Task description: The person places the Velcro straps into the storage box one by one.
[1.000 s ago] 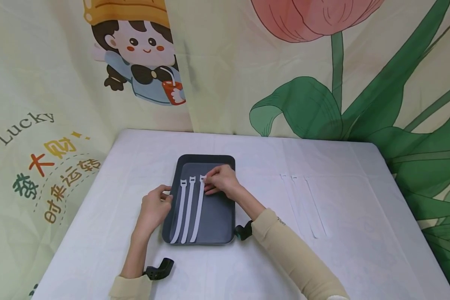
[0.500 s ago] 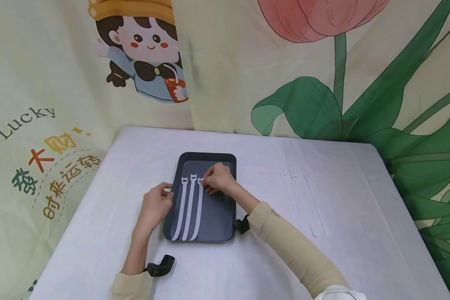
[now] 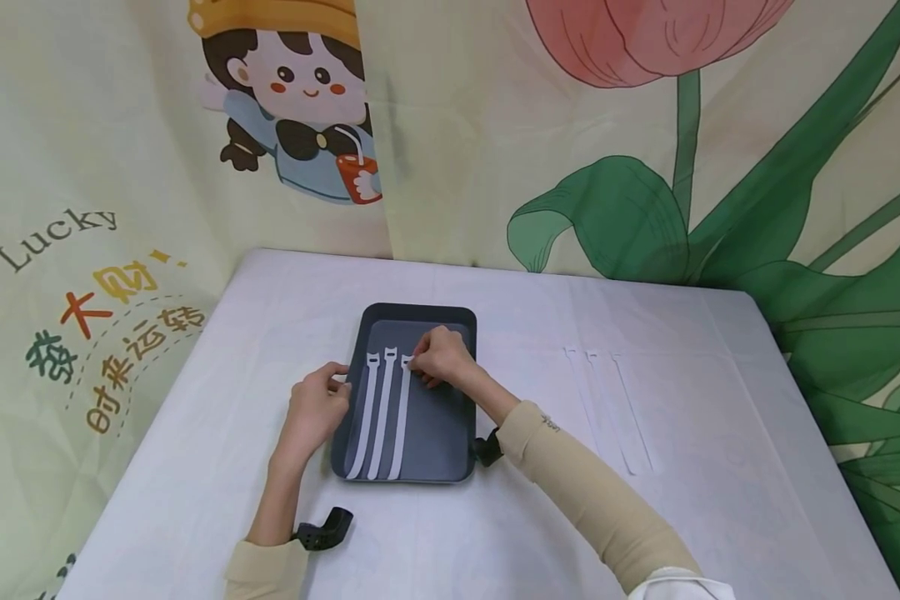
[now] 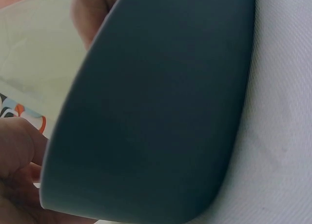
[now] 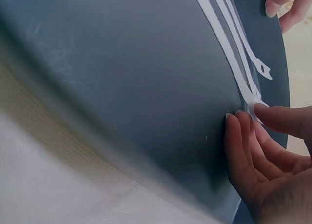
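Three white cable ties with slotted heads lie side by side, lengthwise, in the dark grey tray (image 3: 438, 433): a left one (image 3: 365, 417), a middle one (image 3: 382, 417) and a right one (image 3: 401, 425). My right hand (image 3: 444, 357) pinches the right tie's head between thumb and fingers, as the right wrist view shows, where that cable tie (image 5: 222, 38) runs up from the fingertips. At the tray's left side, my left hand (image 3: 318, 408) holds the rim with thumb and finger. In the left wrist view the tray's outer wall (image 4: 156, 102) hides most of the inside.
White cloth covers the table (image 3: 540, 533). Right of the tray, faint narrow strip-like outlines (image 3: 607, 408) lie on the cloth, hard to make out against it. A printed curtain (image 3: 450, 167) hangs behind the table's far edge. Each wrist wears a black camera (image 3: 326, 528).
The right cable tie's head has shifted slightly closer to the other two, with my right hand still pinching it. My left hand stays at the rim. The head view has drifted a little.
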{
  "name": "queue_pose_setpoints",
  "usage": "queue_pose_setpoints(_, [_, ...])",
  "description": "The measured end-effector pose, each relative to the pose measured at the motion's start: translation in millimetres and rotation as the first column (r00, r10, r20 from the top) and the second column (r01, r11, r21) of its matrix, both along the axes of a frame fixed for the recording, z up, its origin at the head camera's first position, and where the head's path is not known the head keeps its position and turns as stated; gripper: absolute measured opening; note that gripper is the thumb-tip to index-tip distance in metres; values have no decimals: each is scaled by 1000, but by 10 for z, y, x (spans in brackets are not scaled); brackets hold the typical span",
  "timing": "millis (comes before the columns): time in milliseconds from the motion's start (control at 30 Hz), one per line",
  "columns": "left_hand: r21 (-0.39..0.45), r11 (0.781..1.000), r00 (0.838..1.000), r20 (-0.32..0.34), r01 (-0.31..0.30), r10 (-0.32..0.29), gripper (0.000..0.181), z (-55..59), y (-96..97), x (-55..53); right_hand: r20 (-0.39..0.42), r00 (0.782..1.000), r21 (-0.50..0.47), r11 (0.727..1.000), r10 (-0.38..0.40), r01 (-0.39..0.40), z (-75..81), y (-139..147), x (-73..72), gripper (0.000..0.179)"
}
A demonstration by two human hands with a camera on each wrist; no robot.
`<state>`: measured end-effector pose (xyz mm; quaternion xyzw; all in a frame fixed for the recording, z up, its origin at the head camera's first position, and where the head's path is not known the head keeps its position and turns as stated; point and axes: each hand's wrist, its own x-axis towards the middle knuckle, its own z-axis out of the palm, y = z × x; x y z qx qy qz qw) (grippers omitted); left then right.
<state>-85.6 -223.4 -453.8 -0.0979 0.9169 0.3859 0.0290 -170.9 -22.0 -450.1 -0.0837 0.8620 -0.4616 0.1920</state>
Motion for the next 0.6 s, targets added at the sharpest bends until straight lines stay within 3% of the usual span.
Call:
queue_pose_setpoints(367, [-4, 1000, 1000, 3, 0, 0, 36, 25, 34, -4, 55, 998, -68, 998, 17, -13, 45, 110, 19, 21])
queue_pose_setpoints(600, [-14, 1000, 1000, 2, 5, -5, 37, 45, 32, 3, 66, 996, -73, 995, 68, -63, 85, 219, 34, 29])
